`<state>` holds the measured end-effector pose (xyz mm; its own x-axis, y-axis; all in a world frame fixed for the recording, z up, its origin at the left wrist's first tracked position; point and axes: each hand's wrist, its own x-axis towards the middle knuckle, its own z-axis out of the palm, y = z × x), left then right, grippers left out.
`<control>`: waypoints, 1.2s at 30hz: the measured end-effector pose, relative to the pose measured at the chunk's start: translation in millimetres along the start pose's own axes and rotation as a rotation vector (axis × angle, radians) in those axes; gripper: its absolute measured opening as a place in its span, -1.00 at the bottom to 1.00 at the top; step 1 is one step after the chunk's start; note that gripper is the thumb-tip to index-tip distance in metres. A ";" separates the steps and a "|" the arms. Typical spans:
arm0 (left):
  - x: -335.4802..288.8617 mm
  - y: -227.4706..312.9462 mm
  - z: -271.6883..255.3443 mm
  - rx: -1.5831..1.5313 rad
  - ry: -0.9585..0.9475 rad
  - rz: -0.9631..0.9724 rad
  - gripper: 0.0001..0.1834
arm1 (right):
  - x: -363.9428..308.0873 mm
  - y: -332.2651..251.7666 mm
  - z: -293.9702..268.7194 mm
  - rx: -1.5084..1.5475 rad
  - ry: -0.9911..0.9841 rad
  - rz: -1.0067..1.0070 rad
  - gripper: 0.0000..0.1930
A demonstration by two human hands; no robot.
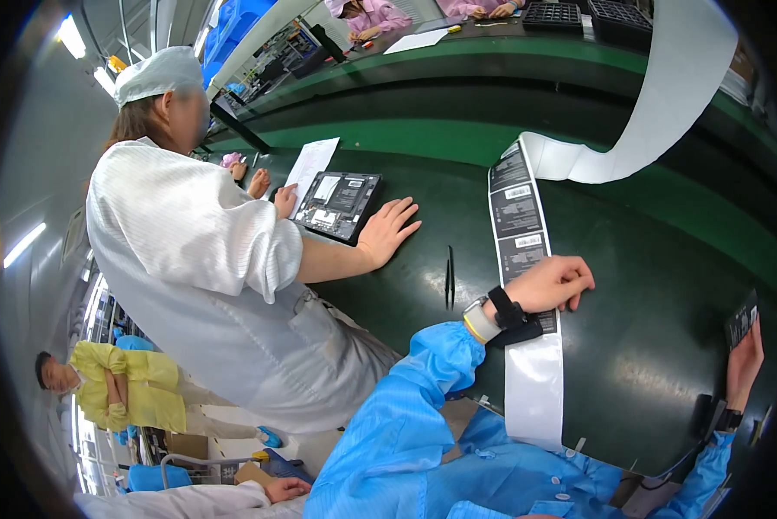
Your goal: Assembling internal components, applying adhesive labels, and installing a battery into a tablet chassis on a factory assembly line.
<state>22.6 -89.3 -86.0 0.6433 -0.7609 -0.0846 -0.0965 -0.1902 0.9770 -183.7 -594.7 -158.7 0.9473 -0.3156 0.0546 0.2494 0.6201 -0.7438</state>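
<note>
A long strip of black printed labels [520, 208] on white backing paper runs down the dark table towards me. My left hand [551, 284] lies across this strip, its fingers loosely curled in, with nothing visible in them. A watch and a black band circle that wrist. At the far right, my right hand [743, 368] is raised near the table's edge and grips a small dark label [741, 322] with pale print; part of those fingers is hidden. Black tweezers [450, 277] lie on the table to the left of my left hand.
A co-worker in white [198, 225] stands at my left, one hand [390, 232] flat on the table beside an opened black device [336, 206] and a white sheet [313, 164]. White backing paper [665, 112] loops up at the back right. Others in pink sit across the bench.
</note>
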 end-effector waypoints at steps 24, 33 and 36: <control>4.2 -12.2 0.5 -0.117 0.069 -0.069 -0.86 | -19.7 8.4 -25.5 -0.188 0.124 0.021 -0.45; 3.5 -12.7 -1.0 -0.105 0.069 -0.072 -0.85 | -12.7 20.8 62.8 -0.216 -0.043 -0.019 -0.47; 3.6 -10.5 -0.6 -0.100 0.070 -0.069 -0.84 | -14.1 19.2 55.8 -0.152 -0.249 0.044 -0.49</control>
<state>26.4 -89.7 -96.5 0.6974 -0.7026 -0.1416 0.0239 -0.1747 0.9843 -181.1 -538.2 -136.6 0.9814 -0.0927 0.1679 0.1917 0.5088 -0.8393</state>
